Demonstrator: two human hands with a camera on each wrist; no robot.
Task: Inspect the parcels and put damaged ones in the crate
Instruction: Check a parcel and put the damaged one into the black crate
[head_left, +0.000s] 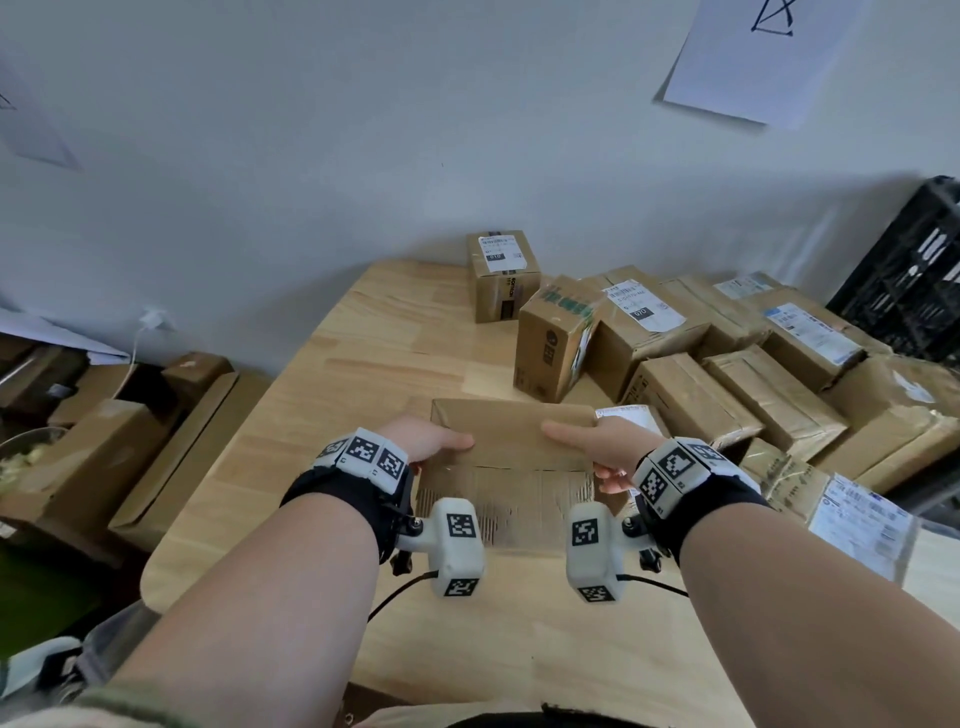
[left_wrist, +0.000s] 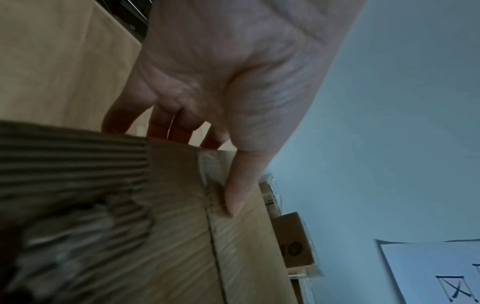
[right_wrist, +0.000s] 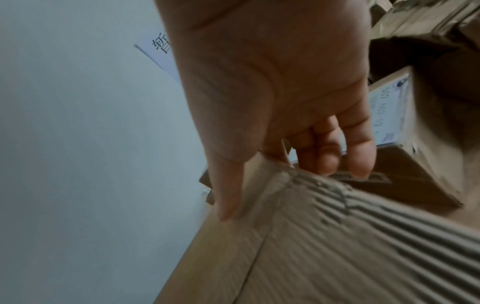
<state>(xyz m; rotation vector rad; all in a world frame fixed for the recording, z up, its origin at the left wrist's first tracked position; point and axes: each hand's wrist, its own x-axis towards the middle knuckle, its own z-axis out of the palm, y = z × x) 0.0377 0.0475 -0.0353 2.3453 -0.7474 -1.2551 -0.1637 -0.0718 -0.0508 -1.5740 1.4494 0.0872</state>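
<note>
Both our left hand (head_left: 423, 440) and right hand (head_left: 609, 448) grip a torn parcel (head_left: 511, 441) by its ends, thumbs on top, above the worktop (head_left: 363, 338).

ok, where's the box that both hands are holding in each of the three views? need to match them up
Head: the held box sits at centre, left hand and right hand at its ends.
Left wrist: it fills the lower left, thumb on top.
Right wrist: it fills the lower right, thumb on top.
Shared landmark: the stripped, ribbed patch on its near face.
</note>
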